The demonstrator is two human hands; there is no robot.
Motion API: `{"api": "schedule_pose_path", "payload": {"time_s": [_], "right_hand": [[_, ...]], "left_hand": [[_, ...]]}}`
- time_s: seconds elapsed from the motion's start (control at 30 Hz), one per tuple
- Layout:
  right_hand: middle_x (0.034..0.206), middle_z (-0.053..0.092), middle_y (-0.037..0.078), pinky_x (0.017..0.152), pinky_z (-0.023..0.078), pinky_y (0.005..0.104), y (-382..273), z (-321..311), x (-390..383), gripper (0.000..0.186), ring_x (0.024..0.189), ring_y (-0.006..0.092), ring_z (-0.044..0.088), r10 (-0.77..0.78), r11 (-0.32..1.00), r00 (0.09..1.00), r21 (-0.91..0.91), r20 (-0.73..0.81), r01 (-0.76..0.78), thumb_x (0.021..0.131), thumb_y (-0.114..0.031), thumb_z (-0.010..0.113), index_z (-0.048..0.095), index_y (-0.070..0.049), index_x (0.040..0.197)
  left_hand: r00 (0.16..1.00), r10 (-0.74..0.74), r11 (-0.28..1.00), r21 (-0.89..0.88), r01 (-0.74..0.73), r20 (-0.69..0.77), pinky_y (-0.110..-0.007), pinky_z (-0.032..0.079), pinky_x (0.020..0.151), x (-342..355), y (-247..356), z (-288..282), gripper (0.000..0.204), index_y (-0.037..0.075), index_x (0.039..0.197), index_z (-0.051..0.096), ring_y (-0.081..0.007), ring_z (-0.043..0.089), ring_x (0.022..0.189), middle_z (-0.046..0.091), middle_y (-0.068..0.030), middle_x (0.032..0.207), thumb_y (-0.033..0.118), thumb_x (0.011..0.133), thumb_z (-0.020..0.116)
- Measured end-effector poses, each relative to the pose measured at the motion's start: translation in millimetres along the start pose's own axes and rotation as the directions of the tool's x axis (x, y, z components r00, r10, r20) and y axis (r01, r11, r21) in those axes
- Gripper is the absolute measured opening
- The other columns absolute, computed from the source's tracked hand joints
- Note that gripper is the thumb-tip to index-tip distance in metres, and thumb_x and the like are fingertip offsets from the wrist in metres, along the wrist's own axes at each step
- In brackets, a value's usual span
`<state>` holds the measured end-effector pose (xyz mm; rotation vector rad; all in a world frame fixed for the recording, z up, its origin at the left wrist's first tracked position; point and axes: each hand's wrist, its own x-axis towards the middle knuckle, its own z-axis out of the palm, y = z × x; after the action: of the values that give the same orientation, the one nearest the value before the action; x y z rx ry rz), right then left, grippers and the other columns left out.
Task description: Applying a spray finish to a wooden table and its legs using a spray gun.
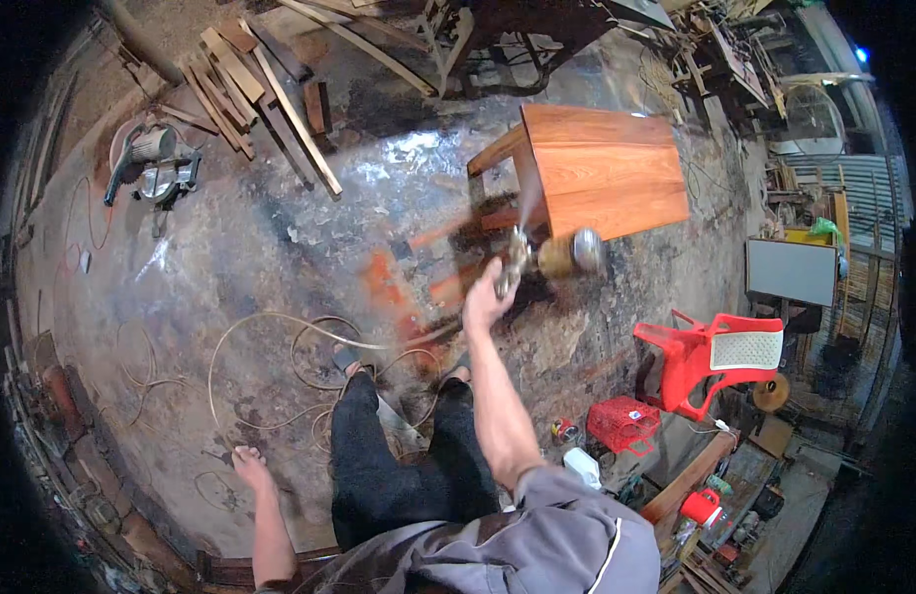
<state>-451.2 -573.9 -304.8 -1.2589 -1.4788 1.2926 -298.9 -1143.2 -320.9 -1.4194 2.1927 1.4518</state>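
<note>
Table (609, 170) looks orange-brown and faintly streaked near the spray gun (514, 261)

Orange-brown with darker grain streaks on the rectangular wooden table (611, 173) ahead of the right hand (490, 299), with dull metallic grey on the metal spray gun (515, 259) within its grasp. Bright red with a pale cream, finely dotted panel (745, 350) on the red plastic chair (681, 364) to that hand's right. Pale yellowish on the thin looped hose (384, 346) between both hands, against mottled grey concrete-like floor (201, 297) with orange-red stains (384, 277).
</note>
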Motion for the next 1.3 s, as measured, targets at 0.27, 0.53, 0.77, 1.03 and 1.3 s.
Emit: {"api": "schedule_pose_path", "payload": {"time_s": [0.27, 0.53, 0.77, 1.03, 1.3], "right_hand": [[0.106, 0.071, 0.012, 0.083, 0.05, 0.0341, -33.2, 102.4, 44.6, 0.036, 0.093, 0.0181, 0.065, -0.172, 0.979, 0.938, -0.052, 0.302, 0.197, 0.099, -0.026, 0.064, 0.063, 0.006, 0.116], [0.098, 0.073, 0.006, 0.079, 0.052, 0.0294, -79.2, -37.8, -23.8, 0.019, 0.09, 0.0166, 0.068, -0.092, 0.995, 0.843, 0.088, 0.53, 0.053, 0.096, -0.012, 0.062, 0.068, 0.001, 0.11], [0.094, 0.073, 0.007, 0.076, 0.053, 0.0295, -149.1, -246.1, -44.4, 0.018, 0.084, 0.015, 0.067, -0.07, 0.996, 0.872, -0.015, 0.485, 0.088, 0.095, -0.012, 0.066, 0.068, 0.0, 0.108], [0.092, 0.074, 0.009, 0.074, 0.055, 0.0326, -189.2, -452.0, 59.1, 0.018, 0.083, 0.0192, 0.071, -0.138, 0.989, 0.887, 0.011, 0.442, 0.148, 0.094, -0.015, 0.068, 0.07, 0.0, 0.103], [0.097, 0.059, 0.006, 0.064, 0.046, 0.0183, -171.6, -573.0, 188.5, 0.039, 0.072, 0.0065, 0.053, 0.092, 0.996, 0.919, -0.048, 0.382, -0.08, 0.104, -0.021, 0.05, 0.05, 0.004, 0.134]], "left_hand": [[0.996, -0.081, 0.993, -0.084, 0.083, 0.034, -0.024, 0.039, 0.054, -22.2, -41.6, 4.6, 0.024, 0.01, 0.097, 0.049, -0.0071, 0.048, 0.065, 0.052, 0.0025, 0.079, 0.032, 0.107, 0.046], [0.891, -0.282, 0.933, -0.116, 0.342, 0.357, -0.029, 0.033, 0.043, -11.6, -10.0, 3.3, 0.012, 0.012, 0.09, 0.042, -0.0132, 0.043, 0.051, 0.046, -0.003, 0.069, 0.014, 0.102, 0.041], [0.897, -0.164, 0.986, 0.049, 0.157, 0.411, -0.037, 0.045, 0.043, -42.0, -1.9, 57.6, 0.002, 0.011, 0.102, 0.044, -0.0204, 0.051, 0.051, 0.051, -0.0065, 0.07, 0.012, 0.1, 0.043], [0.892, -0.078, 0.481, 0.801, -0.357, 0.445, -0.042, 0.056, 0.067, -109.7, -32.8, 172.6, 0.029, -0.002, 0.095, 0.071, -0.0323, 0.073, 0.08, 0.072, -0.0208, 0.088, 0.024, 0.088, 0.061], [0.733, -0.233, 0.498, 0.726, -0.475, 0.639, -0.037, 0.05, 0.055, -276.9, -34.4, 283.9, 0.027, 0.001, 0.087, 0.072, -0.0214, 0.066, 0.068, 0.07, -0.0119, 0.077, 0.027, 0.085, 0.066]]}}
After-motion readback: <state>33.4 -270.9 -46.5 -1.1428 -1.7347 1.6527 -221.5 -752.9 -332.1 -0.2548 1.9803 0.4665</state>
